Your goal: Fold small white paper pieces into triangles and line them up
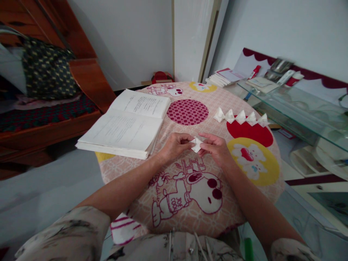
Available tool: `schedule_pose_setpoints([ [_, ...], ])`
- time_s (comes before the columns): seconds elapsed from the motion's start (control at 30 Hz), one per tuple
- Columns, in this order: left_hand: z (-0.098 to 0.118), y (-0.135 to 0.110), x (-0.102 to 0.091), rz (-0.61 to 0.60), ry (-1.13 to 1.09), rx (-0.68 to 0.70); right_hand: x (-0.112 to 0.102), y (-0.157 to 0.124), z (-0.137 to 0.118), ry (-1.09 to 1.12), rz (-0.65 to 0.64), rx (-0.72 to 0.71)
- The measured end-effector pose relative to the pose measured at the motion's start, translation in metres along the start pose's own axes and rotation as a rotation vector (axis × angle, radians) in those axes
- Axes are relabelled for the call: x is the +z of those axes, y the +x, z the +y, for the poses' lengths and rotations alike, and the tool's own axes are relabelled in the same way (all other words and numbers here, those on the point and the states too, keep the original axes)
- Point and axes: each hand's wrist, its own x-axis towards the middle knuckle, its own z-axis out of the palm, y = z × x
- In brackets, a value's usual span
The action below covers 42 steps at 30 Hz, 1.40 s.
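Near the middle of the round tablecloth, the left hand and right hand pinch one small folded white paper between them; toward two o'clock five folded papers form a row, toward ten an open book.

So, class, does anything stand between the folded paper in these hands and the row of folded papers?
Only the right hand, at the right side of the folded paper; beyond it, no visible object blocks the tablecloth before the row of folded papers.
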Motion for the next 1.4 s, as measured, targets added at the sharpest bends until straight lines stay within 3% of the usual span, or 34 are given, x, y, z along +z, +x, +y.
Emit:
schedule_pose_setpoints([
  [0.13,-0.001,0.0,-0.001,0.02,0.154,0.006,-0.001,0.001,0.003,-0.107,0.005,0.021],
  [0.23,-0.004,0.002,-0.001,0.014,0.406,0.029,-0.005,0.003,0.009,-0.322,0.013,0.019],
  [0.33,-0.006,0.006,-0.001,-0.002,0.65,0.07,-0.008,0.006,0.016,-0.575,0.051,-0.118],
  [0.43,-0.007,0.008,-0.001,0.006,0.75,0.094,-0.008,0.007,0.019,-0.726,0.091,-0.258],
  [0.77,-0.011,0.007,-0.001,0.106,0.587,0.065,0.006,0.008,0.019,-0.819,0.07,-0.453],
  [1.4,-0.007,0.007,0.004,0.14,0.612,0.051,0.009,0.008,0.016,-0.789,0.088,-0.374],
])
